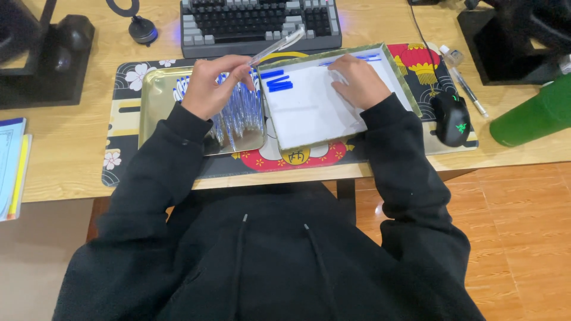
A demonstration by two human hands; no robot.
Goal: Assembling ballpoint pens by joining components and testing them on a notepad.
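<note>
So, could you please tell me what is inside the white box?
The white box holds loose blue caps near its top edge. The right hand rests flat inside, hiding whatever lies under it.

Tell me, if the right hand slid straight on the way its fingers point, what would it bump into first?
The right hand lies flat in the white tray, fingers pointing left. Going straight on, it would probably first meet the blue pen caps lying there, though the exact line is hard to judge.
</note>
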